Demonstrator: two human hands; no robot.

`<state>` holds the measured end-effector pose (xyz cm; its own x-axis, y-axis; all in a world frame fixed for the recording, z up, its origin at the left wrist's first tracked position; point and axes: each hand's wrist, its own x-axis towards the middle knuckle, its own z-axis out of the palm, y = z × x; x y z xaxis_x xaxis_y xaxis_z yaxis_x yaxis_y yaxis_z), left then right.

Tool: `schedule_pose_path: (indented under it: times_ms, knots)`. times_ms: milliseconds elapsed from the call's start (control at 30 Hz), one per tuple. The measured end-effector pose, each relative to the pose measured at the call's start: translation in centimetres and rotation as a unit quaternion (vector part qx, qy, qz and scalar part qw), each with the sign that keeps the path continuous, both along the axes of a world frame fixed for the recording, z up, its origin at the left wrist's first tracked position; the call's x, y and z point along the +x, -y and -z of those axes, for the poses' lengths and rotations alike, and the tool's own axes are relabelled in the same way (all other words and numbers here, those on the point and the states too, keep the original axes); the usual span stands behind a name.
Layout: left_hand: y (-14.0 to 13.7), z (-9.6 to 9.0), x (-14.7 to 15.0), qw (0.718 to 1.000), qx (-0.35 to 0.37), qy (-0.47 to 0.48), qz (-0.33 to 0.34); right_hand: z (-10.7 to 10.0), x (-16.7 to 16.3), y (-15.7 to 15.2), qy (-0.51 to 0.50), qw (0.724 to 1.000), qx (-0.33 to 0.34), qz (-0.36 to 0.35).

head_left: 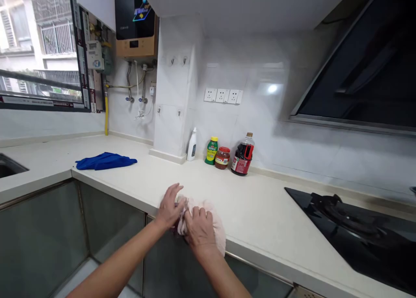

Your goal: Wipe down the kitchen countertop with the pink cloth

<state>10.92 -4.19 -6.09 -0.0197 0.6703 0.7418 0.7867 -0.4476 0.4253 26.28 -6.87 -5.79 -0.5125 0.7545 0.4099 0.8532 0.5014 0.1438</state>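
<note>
Both bare hands are down at the front edge of the cream, smooth countertop (256, 211), and right there with them is the pale pink, crumpled fabric cloth (219, 226). Here's the relation that counts: the cloth lies directly beneath the right hand (200, 230), its longer spread slanting from the bunched folds at the far left down to a loose lower-right corner at the counter's lip. The right hand is clearly the nearer, palm down, fingers bent onto the fabric; whether they clamp it or merely press, I can't tell. The left hand (169, 207) is at the bunched end, its upper fingers raised and apart; whether its thumb pinches a fold is hidden too. On to the surface: level and pale, with grey-green cabinet doors (175, 263) below the edge. A flat-lying, deep blue fabric cloth (105, 161) sits well off to the left; by the wall stand a white plastic bottle (192, 146), a green yellow-capped bottle (211, 151), a squat red-lidded jar (222, 158) and a big, dark, red-labelled bottle (242, 157). Over to the right, the black, glossy hob (338, 246), well apart from both hands.
</note>
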Motion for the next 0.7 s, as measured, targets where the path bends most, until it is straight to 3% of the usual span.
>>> schedule_pose_path:
  times_ms: [100, 167, 267, 367, 433, 533, 633, 700]
  knots:
    - [2.3, 2.3, 1.9, 0.992, 0.055, -0.039, 0.107, 0.0, 0.9, -0.1, -0.034, 0.998, -0.041, -0.029]
    - [3.2, 3.3, 2.9, 0.985, 0.041, -0.094, 0.140, -0.3, 2.3, -0.3, -0.063, 0.991, -0.088, -0.084]
    - [3.7, 3.5, 3.6, 0.977, -0.013, -0.171, 0.130, -0.9, 5.8, -1.0, -0.112, 0.960, -0.159, -0.203]
    - [3.9, 2.7, 4.0, 0.967, -0.054, -0.231, 0.096, -1.5, 11.8, -2.5, -0.182, 0.942, -0.142, -0.244]
    - [4.1, 2.0, 4.7, 0.960, -0.077, -0.259, 0.065, -1.5, 17.0, -3.8, -0.228, 0.951, -0.089, -0.191]
    - [4.2, 0.7, 6.6, 0.946, -0.135, -0.294, 0.005, -0.2, 24.8, -5.8, -0.220, 0.975, -0.016, -0.019]
    - [4.0, -0.1, 9.3, 0.920, -0.202, -0.333, -0.044, 2.7, 29.9, -6.7, -0.165, 0.974, -0.037, 0.149]
    - [4.0, 0.0, 11.5, 0.909, -0.217, -0.350, -0.054, 4.6, 31.3, -6.9, -0.119, 0.976, -0.070, 0.170]
